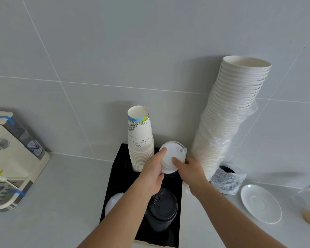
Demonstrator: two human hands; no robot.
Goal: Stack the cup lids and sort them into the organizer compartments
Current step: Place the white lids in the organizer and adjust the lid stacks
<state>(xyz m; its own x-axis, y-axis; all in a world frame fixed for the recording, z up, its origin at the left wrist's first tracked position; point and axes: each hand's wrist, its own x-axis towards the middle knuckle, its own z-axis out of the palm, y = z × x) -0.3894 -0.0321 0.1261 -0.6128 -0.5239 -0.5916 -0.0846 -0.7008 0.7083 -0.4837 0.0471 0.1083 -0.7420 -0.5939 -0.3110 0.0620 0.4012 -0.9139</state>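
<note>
A: Now, largest first. Tall stack of white bowls [234,113] leans on the wall at 2 o'clock from the black organizer [115,178], on the table [61,203]. Printed paper cups [140,138] fill the compartment at 11 o'clock.

B: And the lids?

A: Black lids [162,208] stacked in the near-right compartment, 5 o'clock. A white lid [113,201] in the near-left, 7 o'clock. The white lid stack [171,156] is over the far-right compartment, 1 o'clock; whether it rests inside, cannot tell.

B: Grip?

A: Both hands closed on that stack. Left hand [153,173] has its forefinger across the top at 10 o'clock and thumb under the near edge. Right hand [191,171] pinches the 4 o'clock rim, thumb on top.

B: Advice?

A: Judgement only: keep rims nested and level, lower straight down, ease both hands off together. The stack sits tilted; a one-sided release could fan it.
</note>
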